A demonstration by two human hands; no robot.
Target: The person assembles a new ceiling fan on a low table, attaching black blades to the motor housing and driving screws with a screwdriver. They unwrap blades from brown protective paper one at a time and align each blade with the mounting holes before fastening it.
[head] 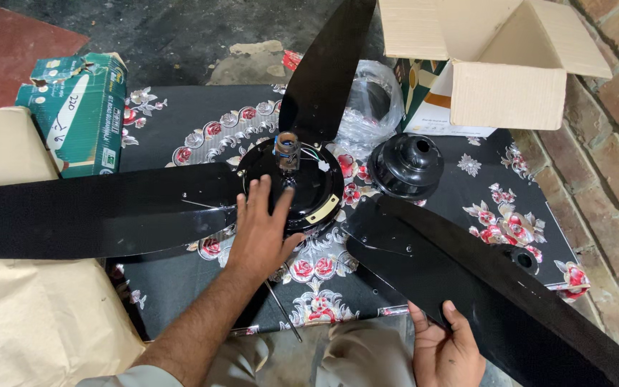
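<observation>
Right hand (447,352): nearest camera, grip closed on loose fan blade (481,287) edge
Left hand (261,229): open, flat on fan motor (291,183)
Motor: mid bench (488,175), two blades attached
Cardboard box (496,57): far right

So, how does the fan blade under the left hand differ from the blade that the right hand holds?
The left blade is joined to the motor hub; the right blade lies loose, apart from it. The left hand rests flat at the left blade's root; the right hand grips the right blade's edge. Both are long, black and glossy.
</observation>
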